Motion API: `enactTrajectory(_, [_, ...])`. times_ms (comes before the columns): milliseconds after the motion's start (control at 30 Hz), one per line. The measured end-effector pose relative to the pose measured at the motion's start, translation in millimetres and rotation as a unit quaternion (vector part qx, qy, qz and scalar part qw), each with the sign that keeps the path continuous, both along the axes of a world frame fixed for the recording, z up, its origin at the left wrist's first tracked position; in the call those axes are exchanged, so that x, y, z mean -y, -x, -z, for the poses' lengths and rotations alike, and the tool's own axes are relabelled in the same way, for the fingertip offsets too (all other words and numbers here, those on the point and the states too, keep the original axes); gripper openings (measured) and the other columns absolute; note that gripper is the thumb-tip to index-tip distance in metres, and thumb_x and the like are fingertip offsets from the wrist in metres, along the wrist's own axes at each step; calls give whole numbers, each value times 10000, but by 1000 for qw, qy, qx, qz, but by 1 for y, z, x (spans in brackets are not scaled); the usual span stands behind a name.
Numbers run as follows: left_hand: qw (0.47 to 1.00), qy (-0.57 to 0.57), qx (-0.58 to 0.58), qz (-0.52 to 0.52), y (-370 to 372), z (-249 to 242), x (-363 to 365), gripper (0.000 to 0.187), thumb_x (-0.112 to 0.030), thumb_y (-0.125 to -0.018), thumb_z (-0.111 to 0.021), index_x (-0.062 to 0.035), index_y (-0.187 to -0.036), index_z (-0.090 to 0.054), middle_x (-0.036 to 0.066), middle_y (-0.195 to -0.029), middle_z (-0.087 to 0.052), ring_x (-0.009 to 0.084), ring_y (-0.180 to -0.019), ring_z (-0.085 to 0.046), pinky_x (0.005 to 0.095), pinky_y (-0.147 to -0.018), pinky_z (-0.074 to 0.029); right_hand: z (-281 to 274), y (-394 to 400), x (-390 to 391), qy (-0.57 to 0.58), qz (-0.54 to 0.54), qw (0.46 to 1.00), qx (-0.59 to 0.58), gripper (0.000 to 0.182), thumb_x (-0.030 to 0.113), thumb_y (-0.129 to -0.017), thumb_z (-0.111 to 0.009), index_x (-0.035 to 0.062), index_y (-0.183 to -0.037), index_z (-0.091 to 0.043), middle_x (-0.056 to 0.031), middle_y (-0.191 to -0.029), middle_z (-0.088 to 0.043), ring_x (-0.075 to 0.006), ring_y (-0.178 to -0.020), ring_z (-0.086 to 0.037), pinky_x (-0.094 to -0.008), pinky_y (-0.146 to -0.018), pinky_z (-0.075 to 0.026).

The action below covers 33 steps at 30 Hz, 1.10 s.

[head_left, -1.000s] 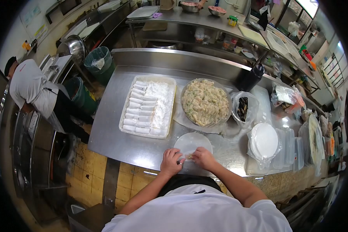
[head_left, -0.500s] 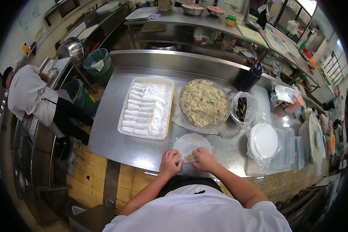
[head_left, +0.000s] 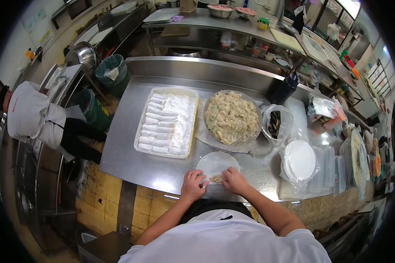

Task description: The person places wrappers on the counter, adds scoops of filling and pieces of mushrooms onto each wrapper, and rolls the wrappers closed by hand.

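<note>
A round translucent wrapper [head_left: 217, 162] lies flat on the steel table [head_left: 131, 162] in front of me, with a small lump of filling [head_left: 216, 178] at its near edge. My left hand [head_left: 193, 185] and my right hand [head_left: 234, 180] press on that near edge on either side of the filling, fingers curled over it. Behind the wrapper stands a large bowl of pale chopped filling [head_left: 231, 116]. To its left a white tray [head_left: 189, 131] holds several rolled white rolls [head_left: 156, 129] in rows beside a layer of white flour.
A plastic-lined tub of dark pieces [head_left: 275, 123] and a bagged stack of round wrappers [head_left: 299, 159] sit at the right. Another person in white [head_left: 30, 115] bends over a counter at far left, near green bins [head_left: 112, 70]. Steel shelves with bowls run along the back.
My hands have stayed on the wrapper's near edge, with the fingers shifting slightly around the filling. The person at the left has leaned further down and away.
</note>
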<state>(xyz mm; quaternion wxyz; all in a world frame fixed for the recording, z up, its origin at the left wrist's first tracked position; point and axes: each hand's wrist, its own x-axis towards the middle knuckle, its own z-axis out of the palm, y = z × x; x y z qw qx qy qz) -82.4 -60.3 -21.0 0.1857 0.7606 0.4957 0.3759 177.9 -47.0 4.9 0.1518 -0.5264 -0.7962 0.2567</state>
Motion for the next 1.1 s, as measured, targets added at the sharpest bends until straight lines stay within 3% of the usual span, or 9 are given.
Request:
enactTrajectory(167, [1000,10,-8,-6,1,1,1,295,-194,-809,-868,-77,-1055,-754,113,-1240,-695,361,-1217,-634,529,-1118,-470,-10,-5,8,-7,54,998,-9,329,130,-875,-799,32,-1185,-753,-184,-1088,-684,-410,-1078,-686,-491,-936,-578])
enactTrajectory(267, [1000,16,-10,-5,-1,3,2,296,-196,-817,-866,-77,-1066,-758,115,-1250,-693,362,-1241,-624,523,-1131,-464,3,-16,9,-11,25,999,-23,271,102,-882,-772,18,-1140,-772,-175,-1023,-700,-414,-1007,-701,-500,-903,-584])
enactTrajectory(367, [1000,25,-17,-9,-1,5,2,294,-200,-827,-860,-81,-1076,-757,119,-1268,-688,361,-1265,-618,528,-1151,-451,-14,-20,5,-61,107,990,-72,213,76,-898,-749,2,-1095,-781,-171,-991,-715,-388,-948,-720,-479,-857,-597])
enactTrajectory(467, [999,20,-33,5,-7,6,0,293,-202,-837,-854,-86,-1087,-755,122,-1287,-681,360,-1285,-614,545,-1169,-436,-48,-39,-12,-29,215,967,-135,199,67,-917,-737,4,-1099,-784,-197,-996,-729,-384,-871,-719,-464,-808,-592])
enactTrajectory(567, [998,14,-52,29,-14,9,-4,320,-204,-837,-848,-92,-1119,-746,129,-1327,-663,363,-1303,-605,577,-1183,-416,-62,-87,-42,-111,296,938,-146,195,71,-932,-753,-14,-1105,-783,-196,-957,-754,-339,-819,-737,-433,-777,-589])
enactTrajectory(667, [997,22,-63,37,-18,7,-7,355,-229,-829,-844,-99,-1143,-741,141,-1378,-647,367,-1339,-589,597,-1212,-387,-92,-135,-74,-96,396,900,-154,257,122,-942,-770,-23,-1153,-781,-185,-996,-795,-262,-858,-772,-384,-794,-595])
enactTrajectory(767, [995,29,-91,23,-20,7,-7,359,-252,-831,-836,-97,-1142,-742,147,-1403,-644,368,-1368,-578,607,-1237,-361,-88,-181,-115,-104,398,898,-157,306,151,-942,-759,-29,-1189,-776,-220,-1018,-799,-308,-911,-787,-398,-828,-606])
enactTrajectory(967, [994,31,-101,22,-21,7,-7,378,-249,-828,-840,-102,-1155,-719,147,-1404,-644,376,-1369,-581,624,-1240,-349,-53,-216,-191,-32,353,927,126,285,68,-900,-659,-37,-1137,-778,-283,-1086,-792,-455,-1027,-771,-519,-907,-618])
enactTrajectory(1100, [994,46,-96,19,-21,6,-6,364,-255,-825,-838,-104,-1142,-742,139,-1412,-645,368,-1390,-569,612,-1269,-334,-80,-208,-195,30,291,922,253,241,72,-887,-684,-1,-1096,-778,-267,-1125,-788,-428,-1066,-775,-521,-947,-620])
